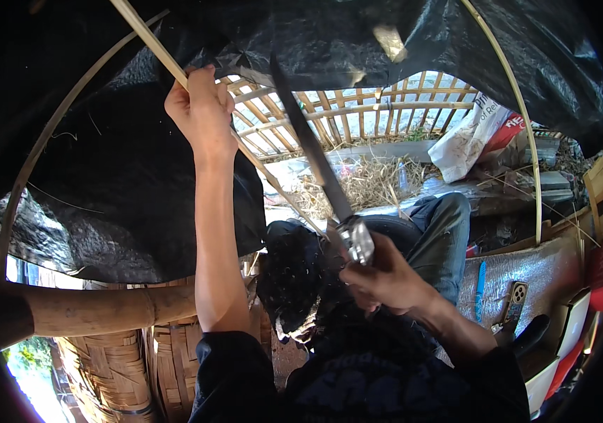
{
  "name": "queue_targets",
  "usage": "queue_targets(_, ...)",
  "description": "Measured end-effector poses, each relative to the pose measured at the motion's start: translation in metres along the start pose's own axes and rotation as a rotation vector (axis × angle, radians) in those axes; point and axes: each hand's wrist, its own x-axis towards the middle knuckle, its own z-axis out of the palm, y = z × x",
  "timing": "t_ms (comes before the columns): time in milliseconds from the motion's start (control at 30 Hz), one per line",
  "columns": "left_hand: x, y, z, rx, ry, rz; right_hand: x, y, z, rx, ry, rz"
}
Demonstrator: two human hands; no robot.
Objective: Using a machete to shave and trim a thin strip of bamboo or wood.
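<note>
My left hand [203, 113] is raised at upper left, its fingers closed around a long, thin bamboo strip [153, 44]. The strip slants from the top edge down toward my lap. Lower and to the right, my right hand [386, 278] grips a machete by its handle. The machete's long dark blade [312, 144] points up and away, with a shiny silver part [356, 240] just ahead of my fingers. Near that silver part the strip's lower end passes close to the blade's base; whether they touch I cannot tell. My bent knee [449, 225] is in jeans.
Black plastic sheeting [118, 190] hangs ahead and left, with curved bamboo ribs [520, 106] nearby. Beyond lie dry straw [365, 183], a slatted bamboo fence [358, 109] and a white-and-red sack [467, 141]. A thick bamboo pole [104, 310] crosses lower left. A phone [515, 299] rests at right.
</note>
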Motion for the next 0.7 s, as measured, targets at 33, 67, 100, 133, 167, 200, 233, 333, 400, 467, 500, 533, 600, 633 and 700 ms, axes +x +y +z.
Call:
queue_targets(33,0.001,0.000,0.000,-0.003,0.008,-0.006,0.000,0.001,-0.006,-0.003,-0.003,0.032)
queue_targets(67,0.002,0.001,0.000,-0.003,0.009,-0.001,0.001,0.000,-0.005,-0.005,-0.007,0.030)
queue_targets(100,-0.001,0.002,0.001,0.005,0.008,0.002,-0.003,0.000,-0.003,0.048,0.016,-0.004)
queue_targets(133,-0.003,0.002,0.003,0.013,0.007,0.005,-0.007,0.002,0.001,0.102,0.038,-0.039)
queue_targets(167,-0.005,0.001,0.006,0.012,0.005,0.004,-0.011,0.008,0.012,0.165,0.102,-0.013)
queue_targets(200,-0.007,-0.004,0.014,0.002,-0.039,-0.008,-0.010,0.019,0.007,0.209,-0.007,0.089)
queue_targets(233,-0.007,-0.005,0.019,-0.004,-0.081,-0.014,-0.005,0.032,0.006,0.058,-0.019,0.142)
queue_targets(333,-0.002,-0.001,0.006,-0.013,-0.036,-0.050,-0.002,0.025,-0.002,-0.072,-0.042,0.129)
queue_targets(400,-0.003,0.000,0.003,-0.039,-0.091,-0.053,-0.006,-0.004,-0.001,-0.049,-0.019,0.033)
queue_targets(467,0.000,0.001,0.000,-0.040,-0.067,-0.044,-0.006,-0.013,0.000,-0.064,0.005,0.002)
queue_targets(500,-0.002,0.002,0.001,-0.011,-0.021,-0.045,-0.009,-0.012,0.001,-0.063,0.013,0.002)
queue_targets(533,-0.002,0.001,0.004,-0.014,-0.022,-0.051,-0.012,-0.010,0.003,-0.030,0.068,-0.042)
queue_targets(600,-0.003,-0.001,0.009,-0.005,-0.051,-0.010,-0.015,-0.001,0.008,0.078,0.092,-0.019)
queue_targets(633,-0.003,-0.003,0.014,-0.038,-0.094,-0.006,-0.012,0.012,0.005,0.003,0.043,0.110)
queue_targets(700,-0.004,-0.004,0.019,-0.032,-0.046,-0.024,0.001,0.030,-0.005,-0.136,-0.073,0.365)
